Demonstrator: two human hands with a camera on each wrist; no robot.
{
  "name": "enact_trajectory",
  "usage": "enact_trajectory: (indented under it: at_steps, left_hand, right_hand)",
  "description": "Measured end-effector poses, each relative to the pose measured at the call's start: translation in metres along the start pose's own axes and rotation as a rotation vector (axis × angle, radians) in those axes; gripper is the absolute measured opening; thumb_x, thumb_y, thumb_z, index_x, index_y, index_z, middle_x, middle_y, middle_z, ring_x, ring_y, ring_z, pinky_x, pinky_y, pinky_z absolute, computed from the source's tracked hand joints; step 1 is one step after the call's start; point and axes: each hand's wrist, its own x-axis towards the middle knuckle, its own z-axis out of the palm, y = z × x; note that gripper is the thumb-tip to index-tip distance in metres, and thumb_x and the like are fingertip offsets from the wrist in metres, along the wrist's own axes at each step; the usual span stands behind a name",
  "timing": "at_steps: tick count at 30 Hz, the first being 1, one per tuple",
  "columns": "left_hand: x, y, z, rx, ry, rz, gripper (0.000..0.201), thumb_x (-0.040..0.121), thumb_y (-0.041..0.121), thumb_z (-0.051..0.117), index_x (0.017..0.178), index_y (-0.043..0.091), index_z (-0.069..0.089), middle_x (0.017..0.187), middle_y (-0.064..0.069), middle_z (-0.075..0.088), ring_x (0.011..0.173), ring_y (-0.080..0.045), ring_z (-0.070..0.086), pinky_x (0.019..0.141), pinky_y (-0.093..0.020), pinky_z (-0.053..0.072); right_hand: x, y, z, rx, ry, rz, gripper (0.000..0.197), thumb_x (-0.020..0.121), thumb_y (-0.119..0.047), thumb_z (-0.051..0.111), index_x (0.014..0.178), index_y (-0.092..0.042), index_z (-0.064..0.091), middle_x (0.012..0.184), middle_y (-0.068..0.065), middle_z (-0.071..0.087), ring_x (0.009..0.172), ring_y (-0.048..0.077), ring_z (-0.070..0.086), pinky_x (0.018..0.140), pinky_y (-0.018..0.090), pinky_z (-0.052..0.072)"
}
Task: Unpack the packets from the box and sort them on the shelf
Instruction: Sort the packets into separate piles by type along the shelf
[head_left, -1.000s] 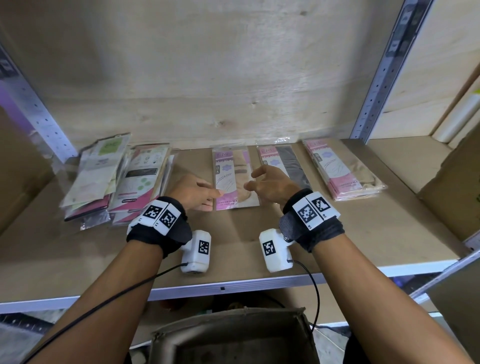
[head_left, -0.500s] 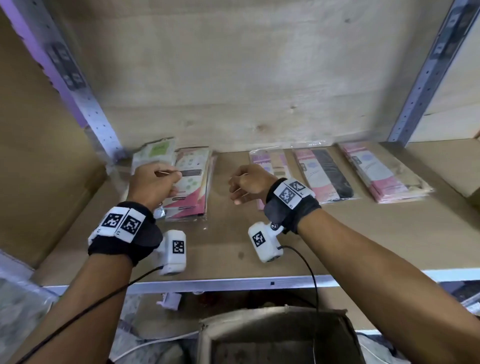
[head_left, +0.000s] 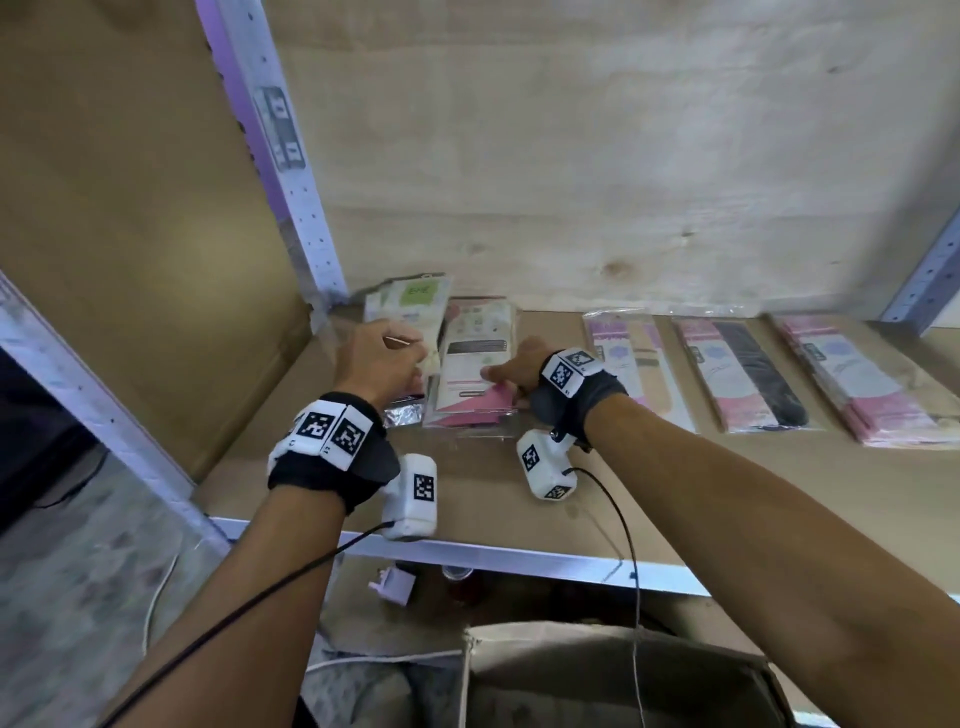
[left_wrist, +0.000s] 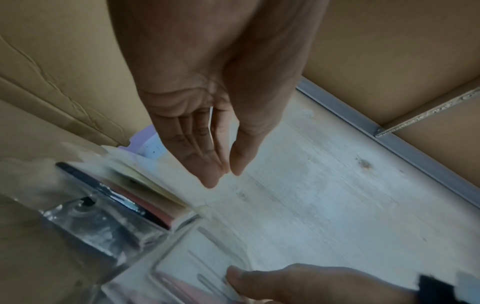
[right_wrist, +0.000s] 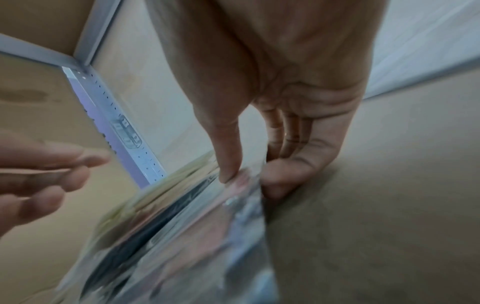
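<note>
Two stacks of packets lie at the shelf's left end: a green-labelled stack (head_left: 410, 306) and a pink-and-white stack (head_left: 472, 364). My left hand (head_left: 379, 358) hovers over the green-labelled stack (left_wrist: 145, 185). In the left wrist view my left hand (left_wrist: 226, 176) has straight fingers with the thumb close to them, and it holds nothing. My right hand (head_left: 511, 371) grips the right edge of the pink-and-white stack. The right wrist view shows my right hand (right_wrist: 246, 181) with the thumb on top of that stack (right_wrist: 182, 226) and the fingers curled against its side.
Three more piles of pink packets (head_left: 634, 364) (head_left: 743, 374) (head_left: 862, 384) lie in a row to the right on the wooden shelf (head_left: 675, 493). A metal upright (head_left: 280, 171) and a cardboard panel (head_left: 130, 234) close the left side. The open box (head_left: 597, 675) sits below the shelf's front edge.
Both hands moved left, away from the middle pink packet. The left hand reached the green-labelled stack, and the right hand then took hold of the pink-and-white stack's edge.
</note>
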Motion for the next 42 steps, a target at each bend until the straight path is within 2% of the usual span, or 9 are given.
enact_trajectory:
  at_steps: [3, 5, 10, 17, 19, 25, 30, 36, 42]
  left_hand:
    - [-0.01, 0.005, 0.007, 0.043, -0.054, 0.039, 0.025, 0.082, -0.004, 0.062, 0.078, 0.021, 0.067, 0.071, -0.006, 0.065, 0.058, -0.023, 0.064, 0.071, -0.044, 0.062]
    - [-0.015, 0.01, 0.013, 0.121, -0.115, 0.093, 0.035, 0.078, -0.01, 0.055, 0.086, 0.021, 0.069, 0.077, -0.002, 0.064, 0.07, -0.025, 0.064, 0.075, -0.04, 0.06]
    - [-0.034, 0.028, 0.035, 0.548, -0.322, 0.301, 0.059, 0.077, 0.004, 0.071, 0.129, 0.032, 0.063, 0.129, -0.003, 0.054, 0.126, -0.026, 0.043, 0.109, -0.036, 0.035]
    - [-0.053, 0.062, 0.073, 0.39, -0.177, 0.593, 0.024, 0.084, 0.039, 0.073, 0.098, 0.02, 0.078, 0.089, -0.001, 0.068, 0.101, -0.029, 0.053, 0.091, -0.041, 0.043]
    - [-0.056, 0.068, 0.082, 0.29, -0.189, 0.612, 0.026, 0.085, 0.04, 0.072, 0.097, 0.019, 0.078, 0.089, -0.002, 0.072, 0.092, -0.029, 0.061, 0.084, -0.046, 0.05]
    - [-0.064, 0.079, 0.111, -0.056, -0.314, 0.536, 0.023, 0.083, 0.035, 0.075, 0.099, 0.019, 0.078, 0.096, 0.006, 0.078, 0.094, -0.021, 0.073, 0.088, -0.05, 0.056]
    - [-0.056, 0.074, 0.135, -0.225, -0.317, 0.448, 0.026, 0.082, 0.044, 0.074, 0.098, 0.024, 0.078, 0.093, -0.003, 0.077, 0.071, -0.011, 0.06, 0.065, -0.028, 0.05]
    - [-0.048, 0.057, 0.153, -0.342, -0.418, 0.133, 0.025, 0.084, 0.037, 0.076, 0.101, 0.018, 0.077, 0.1, -0.005, 0.077, 0.082, -0.02, 0.063, 0.068, -0.029, 0.048]
    - [-0.033, 0.051, 0.151, -0.597, -0.268, -0.04, 0.013, 0.086, 0.026, 0.075, 0.091, 0.019, 0.065, 0.085, 0.003, 0.077, 0.073, -0.01, 0.072, 0.06, -0.021, 0.056]
  right_hand:
    - [-0.026, 0.011, -0.012, 0.225, -0.003, -0.111, 0.023, 0.087, -0.027, 0.073, 0.095, -0.01, 0.06, 0.1, 0.012, 0.066, 0.078, 0.025, 0.062, 0.069, 0.032, 0.057]
    - [-0.044, 0.021, -0.019, 0.393, 0.016, -0.167, 0.02, 0.089, -0.015, 0.072, 0.079, -0.018, 0.054, 0.088, 0.008, 0.066, 0.076, 0.025, 0.064, 0.07, 0.039, 0.057]
    - [-0.089, 0.043, -0.041, 0.966, -0.074, -0.163, 0.005, 0.09, -0.003, 0.067, 0.093, -0.005, 0.063, 0.081, 0.004, 0.072, 0.065, 0.015, 0.07, 0.052, 0.025, 0.055]
    - [-0.117, 0.085, -0.086, 1.244, -0.103, -0.131, 0.033, 0.104, -0.036, 0.043, 0.122, -0.01, 0.054, 0.078, 0.011, 0.064, 0.059, 0.02, 0.055, 0.05, 0.024, 0.037]
    - [-0.124, 0.097, -0.097, 1.274, -0.096, -0.146, 0.036, 0.103, -0.045, 0.041, 0.105, -0.012, 0.058, 0.074, 0.01, 0.065, 0.057, 0.02, 0.056, 0.048, 0.024, 0.04]
    - [-0.139, 0.133, -0.11, 0.985, 0.049, -0.235, 0.017, 0.095, -0.031, 0.06, 0.097, -0.015, 0.067, 0.064, -0.004, 0.048, 0.054, 0.012, 0.041, 0.05, 0.022, 0.031]
    - [-0.14, 0.15, -0.109, 0.573, 0.229, -0.254, 0.025, 0.082, -0.036, 0.077, 0.101, -0.019, 0.077, 0.086, -0.011, 0.071, 0.06, -0.004, 0.055, 0.056, 0.02, 0.04]
    - [-0.14, 0.162, -0.107, 0.74, 0.048, -0.271, 0.037, 0.089, -0.02, 0.071, 0.115, 0.004, 0.061, 0.098, 0.012, 0.069, 0.086, 0.019, 0.067, 0.074, 0.027, 0.051]
    - [-0.141, 0.177, -0.111, 0.735, -0.126, -0.275, 0.015, 0.087, -0.012, 0.072, 0.077, -0.022, 0.076, 0.085, 0.002, 0.074, 0.081, 0.017, 0.067, 0.077, 0.024, 0.05]
